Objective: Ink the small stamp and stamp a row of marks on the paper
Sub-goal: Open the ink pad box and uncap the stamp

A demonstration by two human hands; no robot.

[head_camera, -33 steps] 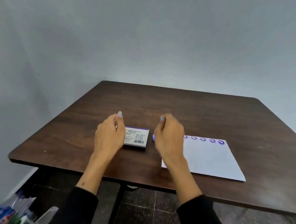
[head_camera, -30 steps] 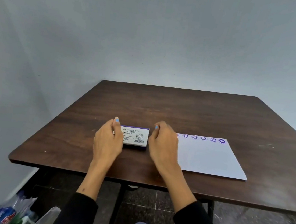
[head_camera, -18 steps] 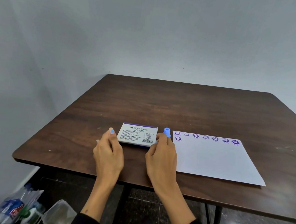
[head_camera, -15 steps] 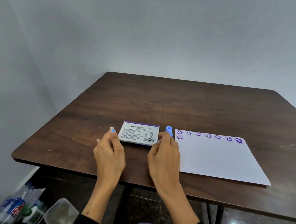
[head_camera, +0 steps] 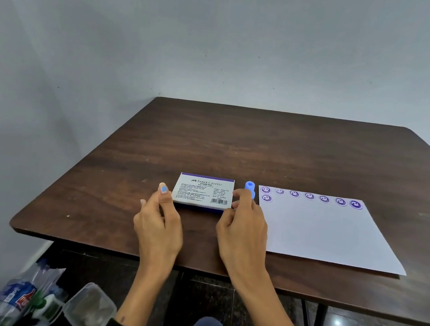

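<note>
A closed white stamp pad [head_camera: 203, 192] with a dark blue base lies on the brown table [head_camera: 263, 146]. A small blue stamp [head_camera: 250, 188] stands upright just right of it, at the left edge of the white paper [head_camera: 320, 232]. A row of several purple smiley marks [head_camera: 310, 196] runs along the paper's far edge, with one more mark under the leftmost. My left hand [head_camera: 159, 218] rests beside the pad's left side, thumb raised, holding nothing. My right hand [head_camera: 244, 227] sits at the pad's right side, its index fingertip in front of the stamp's base, fingers loosely apart.
Under the table's left corner lie plastic bottles [head_camera: 16, 298] and a clear plastic container [head_camera: 89, 309]. A grey wall stands close behind and to the left. Black table legs [head_camera: 320, 325] and a glossy dark floor show below the near edge.
My right hand left the paper's left end and set the blue stamp upright between pad and paper. Both hands drew back a little toward me. A second-row mark now shows.
</note>
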